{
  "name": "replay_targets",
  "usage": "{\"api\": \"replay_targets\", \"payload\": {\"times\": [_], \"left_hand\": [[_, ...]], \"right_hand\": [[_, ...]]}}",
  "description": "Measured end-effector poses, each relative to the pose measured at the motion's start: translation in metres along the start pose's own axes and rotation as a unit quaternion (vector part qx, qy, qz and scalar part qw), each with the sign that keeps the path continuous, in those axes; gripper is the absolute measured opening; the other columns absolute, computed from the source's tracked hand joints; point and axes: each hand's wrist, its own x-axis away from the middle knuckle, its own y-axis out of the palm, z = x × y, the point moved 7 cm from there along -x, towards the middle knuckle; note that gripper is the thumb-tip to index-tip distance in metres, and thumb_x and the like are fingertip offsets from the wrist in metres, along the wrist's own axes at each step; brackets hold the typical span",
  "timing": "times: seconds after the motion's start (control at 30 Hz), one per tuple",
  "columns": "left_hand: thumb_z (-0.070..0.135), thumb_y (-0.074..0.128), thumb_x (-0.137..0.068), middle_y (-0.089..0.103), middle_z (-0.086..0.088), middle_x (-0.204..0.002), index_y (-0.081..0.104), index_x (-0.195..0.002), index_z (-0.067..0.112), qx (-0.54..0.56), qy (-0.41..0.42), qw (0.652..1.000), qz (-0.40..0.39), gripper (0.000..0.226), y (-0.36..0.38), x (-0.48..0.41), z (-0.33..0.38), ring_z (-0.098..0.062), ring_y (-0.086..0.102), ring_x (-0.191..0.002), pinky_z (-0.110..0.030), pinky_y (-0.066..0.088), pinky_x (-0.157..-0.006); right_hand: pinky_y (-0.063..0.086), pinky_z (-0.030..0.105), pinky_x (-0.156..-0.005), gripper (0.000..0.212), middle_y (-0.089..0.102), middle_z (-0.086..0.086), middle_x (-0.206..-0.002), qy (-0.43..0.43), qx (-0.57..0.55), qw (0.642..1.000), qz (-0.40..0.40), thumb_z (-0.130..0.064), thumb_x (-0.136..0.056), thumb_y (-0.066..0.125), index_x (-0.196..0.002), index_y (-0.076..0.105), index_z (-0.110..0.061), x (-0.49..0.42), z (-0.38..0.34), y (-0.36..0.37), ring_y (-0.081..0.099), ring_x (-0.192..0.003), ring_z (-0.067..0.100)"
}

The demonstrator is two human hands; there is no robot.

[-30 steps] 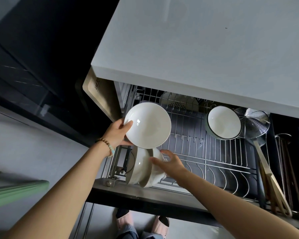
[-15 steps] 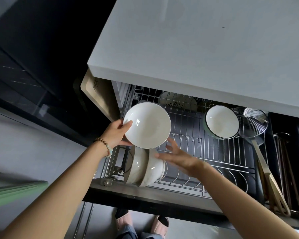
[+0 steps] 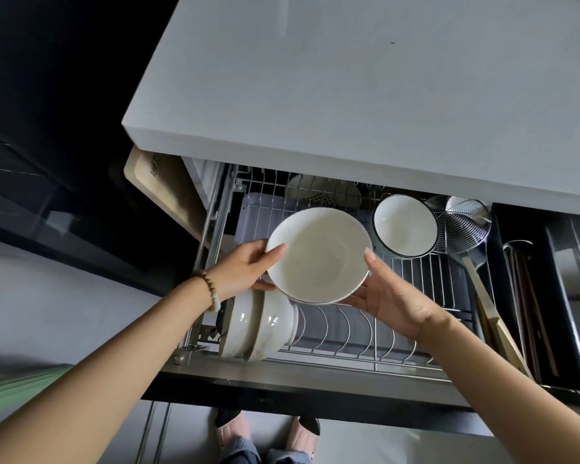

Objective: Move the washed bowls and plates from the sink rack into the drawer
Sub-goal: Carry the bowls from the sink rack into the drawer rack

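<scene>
Two hands grip one white bowl [image 3: 318, 256] above the open drawer's wire rack [image 3: 399, 296]: left hand [image 3: 245, 267] on its left rim, right hand [image 3: 387, 294] on its right. Stacked bowls [image 3: 258, 324] stand on edge just below; a dark-rimmed bowl [image 3: 404, 226] sits behind.

Both hands, left hand [image 3: 245, 269] and right hand [image 3: 390, 301], gripping a white bowl [image 3: 318, 254] above the open drawer [image 3: 315, 373]; stacked bowls [image 3: 258, 324] on edge below it
</scene>
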Motion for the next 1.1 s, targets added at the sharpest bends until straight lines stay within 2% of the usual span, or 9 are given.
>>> {"api": "replay_targets", "payload": {"times": [0.1,0.17,0.3,0.4,0.6,0.67,0.8,0.93,1.1], "left_hand": [[0.070,0.049,-0.074,0.047,0.011,-0.136,0.040,-0.135,0.029,-0.203,0.025,0.978,-0.046,0.074,0.007,-0.005,-0.012,-0.011,0.045,-0.127,-0.038,0.037,-0.108],[0.081,0.044,-0.061,0.030,0.014,-0.147,0.022,-0.144,0.036,-0.323,-0.009,0.944,-0.071,0.097,0.006,-0.005,-0.029,-0.012,0.029,-0.137,-0.038,0.027,-0.114],[0.100,0.025,-0.034,0.012,0.015,-0.156,0.009,-0.145,0.043,-0.499,-0.041,0.858,-0.116,0.126,0.001,-0.004,-0.055,-0.016,0.000,-0.145,-0.049,0.003,-0.118],[0.098,0.029,-0.037,0.010,0.017,-0.156,0.009,-0.145,0.043,-0.527,-0.045,0.838,-0.134,0.122,0.002,-0.005,-0.063,-0.015,-0.004,-0.145,-0.053,-0.005,-0.116],[0.098,0.031,-0.034,0.020,0.010,-0.154,0.019,-0.144,0.038,-0.512,-0.041,0.848,-0.128,0.126,-0.001,-0.005,-0.062,-0.016,0.007,-0.145,-0.050,0.005,-0.118],[0.087,0.045,-0.051,0.018,0.010,-0.155,0.018,-0.144,0.038,-0.509,-0.047,0.851,-0.121,0.109,-0.002,-0.003,-0.060,-0.016,0.002,-0.146,-0.048,0.002,-0.118],[0.089,0.041,-0.043,0.018,0.010,-0.155,0.019,-0.144,0.040,-0.497,-0.054,0.857,-0.128,0.114,-0.005,0.000,-0.060,-0.015,0.001,-0.146,-0.046,0.003,-0.118],[0.067,0.062,-0.068,0.021,0.007,-0.154,0.021,-0.143,0.039,-0.482,-0.048,0.867,-0.114,0.091,-0.007,0.000,-0.058,-0.016,0.007,-0.145,-0.043,0.012,-0.118],[0.083,0.054,-0.050,0.027,0.006,-0.151,0.023,-0.143,0.039,-0.475,-0.051,0.870,-0.123,0.107,-0.011,-0.003,-0.060,-0.017,0.018,-0.142,-0.044,0.018,-0.116]], "right_hand": [[0.057,0.032,-0.084,0.066,0.070,0.015,-0.119,-0.005,0.074,0.994,0.076,-0.060,-0.068,0.078,-0.124,0.063,-0.027,0.015,-0.010,-0.020,0.070,-0.100,0.025],[0.057,0.031,-0.081,0.061,0.072,0.013,-0.112,0.003,0.143,0.981,0.132,-0.050,-0.075,0.076,-0.129,0.059,-0.026,0.022,-0.014,-0.033,0.071,-0.095,0.023],[0.060,0.028,-0.068,0.070,0.070,0.016,-0.109,0.051,0.216,0.956,0.190,-0.040,-0.071,0.075,-0.135,0.052,-0.026,0.029,-0.003,-0.047,0.069,-0.099,0.026],[0.061,0.033,-0.073,0.052,0.067,0.015,-0.112,0.080,0.240,0.947,0.197,-0.033,-0.081,0.076,-0.127,0.052,-0.031,0.025,0.011,-0.044,0.066,-0.103,0.026],[0.058,0.025,-0.059,0.060,0.060,0.009,-0.122,0.106,0.284,0.934,0.190,-0.036,-0.080,0.078,-0.133,0.052,-0.028,0.005,0.033,-0.028,0.061,-0.105,0.024],[0.059,0.028,-0.063,0.061,0.059,0.009,-0.125,0.109,0.296,0.930,0.191,-0.039,-0.078,0.079,-0.133,0.052,-0.029,0.000,0.038,-0.024,0.060,-0.107,0.025],[0.058,0.041,-0.086,0.066,0.057,0.004,-0.121,0.114,0.319,0.920,0.197,-0.042,-0.074,0.081,-0.132,0.053,-0.028,-0.009,0.047,-0.015,0.060,-0.107,0.023],[0.058,0.037,-0.082,0.063,0.056,0.002,-0.118,0.121,0.328,0.916,0.195,-0.041,-0.075,0.081,-0.131,0.054,-0.026,-0.017,0.050,-0.005,0.060,-0.104,0.021],[0.056,0.035,-0.074,0.069,0.054,0.001,-0.115,0.154,0.355,0.903,0.188,-0.048,-0.077,0.077,-0.135,0.050,-0.024,-0.023,0.049,0.002,0.058,-0.102,0.022]]}}
